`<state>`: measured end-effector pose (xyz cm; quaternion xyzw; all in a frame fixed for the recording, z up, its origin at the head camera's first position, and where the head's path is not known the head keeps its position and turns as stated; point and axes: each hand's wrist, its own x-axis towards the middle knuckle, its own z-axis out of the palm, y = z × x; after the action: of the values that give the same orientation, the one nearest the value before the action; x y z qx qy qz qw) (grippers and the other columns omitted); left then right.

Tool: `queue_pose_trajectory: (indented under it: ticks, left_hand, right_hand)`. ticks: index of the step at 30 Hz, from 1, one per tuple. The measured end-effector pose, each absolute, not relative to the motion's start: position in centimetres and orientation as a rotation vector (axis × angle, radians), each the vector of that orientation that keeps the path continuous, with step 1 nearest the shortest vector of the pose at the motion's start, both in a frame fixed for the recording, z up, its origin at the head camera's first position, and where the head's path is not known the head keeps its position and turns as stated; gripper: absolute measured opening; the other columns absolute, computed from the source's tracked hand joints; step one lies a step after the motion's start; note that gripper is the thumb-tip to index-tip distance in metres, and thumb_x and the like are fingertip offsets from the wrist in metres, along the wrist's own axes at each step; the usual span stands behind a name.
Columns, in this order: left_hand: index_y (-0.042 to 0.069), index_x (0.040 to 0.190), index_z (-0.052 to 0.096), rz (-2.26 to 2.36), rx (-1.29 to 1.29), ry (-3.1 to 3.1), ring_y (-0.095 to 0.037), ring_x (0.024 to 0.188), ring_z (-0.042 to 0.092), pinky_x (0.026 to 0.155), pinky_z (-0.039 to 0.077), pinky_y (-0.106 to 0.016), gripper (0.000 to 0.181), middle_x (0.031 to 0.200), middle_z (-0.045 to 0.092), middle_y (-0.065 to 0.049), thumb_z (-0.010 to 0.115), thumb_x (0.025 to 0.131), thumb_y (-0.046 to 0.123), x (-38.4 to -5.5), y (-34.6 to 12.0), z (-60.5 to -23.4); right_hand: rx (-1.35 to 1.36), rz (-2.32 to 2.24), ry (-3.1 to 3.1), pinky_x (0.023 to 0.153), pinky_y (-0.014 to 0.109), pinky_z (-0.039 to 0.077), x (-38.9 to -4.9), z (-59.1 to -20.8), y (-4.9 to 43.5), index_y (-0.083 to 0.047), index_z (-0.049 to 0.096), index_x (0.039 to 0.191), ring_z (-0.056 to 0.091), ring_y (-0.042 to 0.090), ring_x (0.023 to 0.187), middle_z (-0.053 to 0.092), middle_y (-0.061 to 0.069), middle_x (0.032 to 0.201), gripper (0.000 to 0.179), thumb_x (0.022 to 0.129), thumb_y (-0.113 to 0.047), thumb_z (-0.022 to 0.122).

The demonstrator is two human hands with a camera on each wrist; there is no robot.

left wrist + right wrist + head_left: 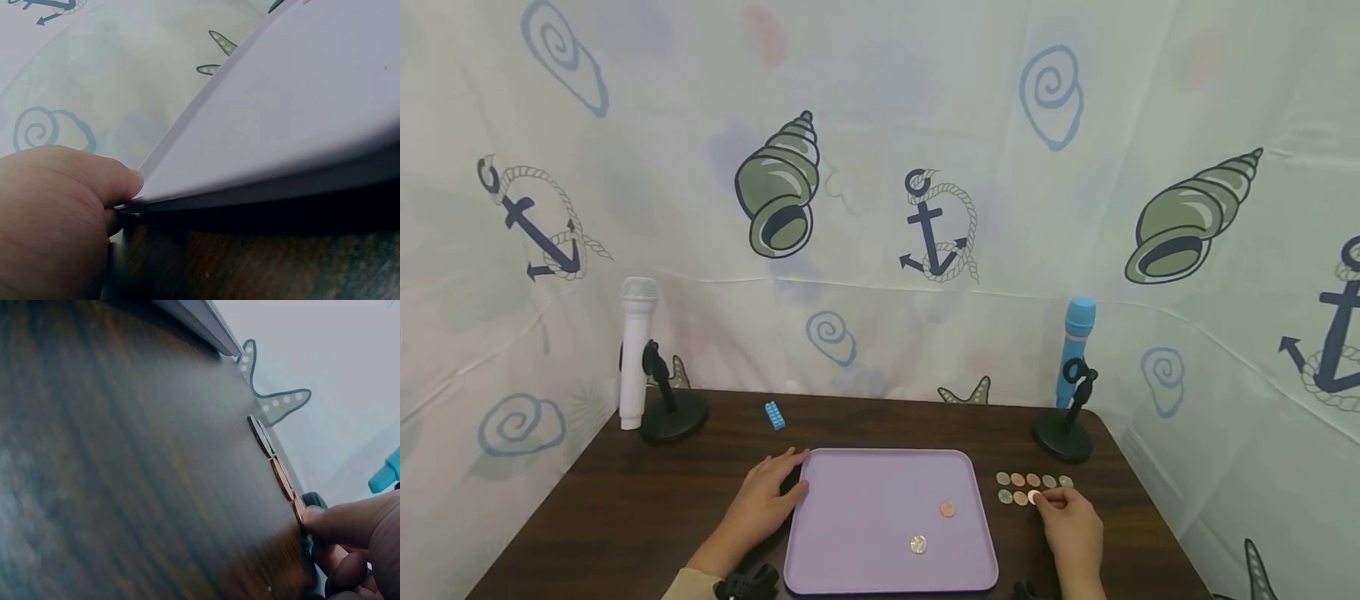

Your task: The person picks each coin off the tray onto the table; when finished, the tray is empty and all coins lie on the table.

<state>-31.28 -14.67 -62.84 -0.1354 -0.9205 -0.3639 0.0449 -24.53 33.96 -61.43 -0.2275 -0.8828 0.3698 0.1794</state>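
Observation:
A lilac tray (865, 517) lies on the dark wooden table, holding a copper coin (947, 508) and a silver coin (918, 544). My left hand (763, 500) touches the tray's left side, fingers stretched toward its far corner; the left wrist view has a digit against the rim (181, 134). To the right of the tray, several silver and copper coins (1017, 479) lie in two rows. At the end of the nearer row, my right hand (1073, 529) pinches a copper coin (299, 509) between thumb and fingers, down at the table surface. The hand partly covers that coin.
A white microphone (638, 354) stands beside a black stand (673, 414) at the back left. Back right are a blue microphone (1075, 350) and another black stand (1063, 435). A small blue toy brick (775, 415) lies behind the tray. A patterned curtain (880, 333) hangs behind the table.

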Motion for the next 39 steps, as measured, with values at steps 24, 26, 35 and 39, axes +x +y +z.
queue_pose_trajectory:
  ticks: [24, 26, 35, 39]
  left_hand:
    - [0.017, 0.159, 0.058, -1.100, -0.402, -2.824, -0.041, 0.161, 0.041, 0.134, 0.017, -0.071, 0.055, 0.165, 0.055, -0.014, 0.071, 0.107, 0.028, -31.3, -15.1, -62.5]
    - [0.016, 0.159, 0.058, -1.106, -0.410, -2.814, -0.041, 0.161, 0.041, 0.134, 0.017, -0.070, 0.055, 0.165, 0.056, -0.014, 0.071, 0.106, 0.028, -31.3, -15.0, -62.5]
    - [0.015, 0.156, 0.061, -1.074, -0.437, -2.782, -0.041, 0.159, 0.045, 0.133, 0.020, -0.071, 0.053, 0.160, 0.061, -0.013, 0.072, 0.106, 0.027, -31.0, -14.7, -62.3]
    - [0.016, 0.156, 0.061, -1.079, -0.426, -2.794, -0.040, 0.159, 0.045, 0.133, 0.021, -0.070, 0.054, 0.161, 0.061, -0.013, 0.072, 0.105, 0.028, -31.0, -14.5, -62.7]
  right_hand:
    - [-0.654, 1.155, -1.925, 0.050, 0.025, 0.037, -25.7, -62.3, 32.2, -0.006, 0.071, 0.093, 0.046, 0.007, 0.054, 0.050, -0.007, 0.064, 0.028, 0.110, -0.027, 0.063]
    - [-0.536, 1.092, -1.866, 0.049, 0.020, 0.037, -25.6, -61.8, 31.5, -0.005, 0.070, 0.097, 0.045, 0.003, 0.053, 0.052, -0.006, 0.066, 0.022, 0.109, -0.021, 0.065]
    - [0.249, 0.834, -2.279, 0.057, 0.014, 0.042, -23.1, -57.1, 28.2, -0.012, 0.073, 0.102, 0.048, -0.004, 0.066, 0.062, -0.011, 0.079, 0.010, 0.098, -0.003, 0.077]
    - [0.557, 0.894, -2.889, 0.069, 0.020, 0.053, -22.7, -54.4, 26.8, -0.019, 0.074, 0.117, 0.056, -0.001, 0.080, 0.073, -0.005, 0.109, 0.021, 0.098, -0.015, 0.081]
